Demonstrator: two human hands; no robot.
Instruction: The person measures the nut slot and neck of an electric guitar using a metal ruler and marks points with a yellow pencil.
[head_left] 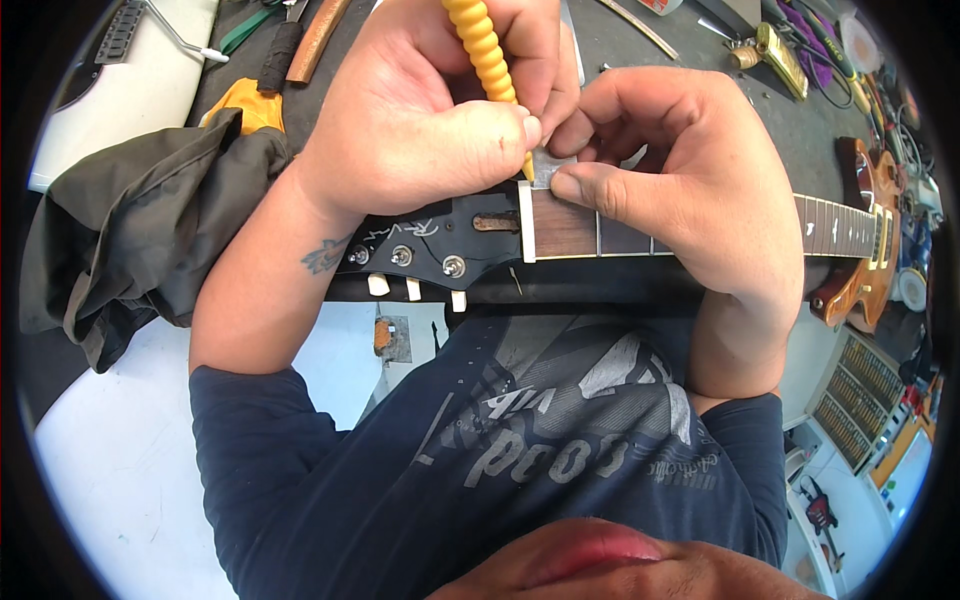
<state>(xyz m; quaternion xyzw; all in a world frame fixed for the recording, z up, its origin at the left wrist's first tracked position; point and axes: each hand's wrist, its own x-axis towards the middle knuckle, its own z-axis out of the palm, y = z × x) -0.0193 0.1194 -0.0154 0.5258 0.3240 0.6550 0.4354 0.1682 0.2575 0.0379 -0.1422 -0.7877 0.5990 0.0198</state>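
A guitar neck with a dark fretboard point(565, 228) lies across the bench. At its left end are a white nut point(528, 225) and a black headstock point(432, 235) with cream tuner buttons. My left hand point(415, 135) is closed around a yellow pen-like tool with a ribbed grip point(484, 52); its tip points down at the nut's far end. Beside that tip, a small thin grey piece point(547, 170) lies by the fretboard's end. My right hand point(685, 165) pinches its edge between thumb and fingers. Part of the grey piece is hidden by the fingers.
A dark cloth point(150, 210) is heaped at the left, beside a white guitar body point(140, 85). Tools with black and wooden handles point(318, 40) lie behind it. The guitar's brown body point(868, 235) is at the right, near cables and a small gold-coloured object point(781, 62).
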